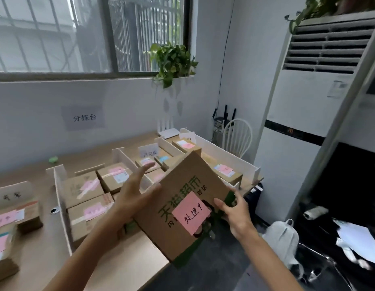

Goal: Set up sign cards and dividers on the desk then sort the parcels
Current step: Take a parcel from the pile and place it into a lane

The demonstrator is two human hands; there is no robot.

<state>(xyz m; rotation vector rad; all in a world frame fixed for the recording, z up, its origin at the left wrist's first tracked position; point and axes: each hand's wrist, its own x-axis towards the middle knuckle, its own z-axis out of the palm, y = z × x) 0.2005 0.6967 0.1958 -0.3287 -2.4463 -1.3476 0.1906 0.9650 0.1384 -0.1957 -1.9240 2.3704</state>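
Hands steady a brown cardboard parcel with a pink sticky note (187, 201) above the wooden tabletop (119, 267): right hand (235, 213) fingers pinching its edge, left hand (136, 192) fingers splayed wide against its side; so thin a grip risks dropping it onto white foam-board dividers (60, 196).

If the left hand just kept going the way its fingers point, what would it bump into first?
Probably the parcels in the middle bay. The left hand is open beside the held box, fingers pointing up and away toward the parcel below the sign card. Depth is unclear, so it might pass above them.
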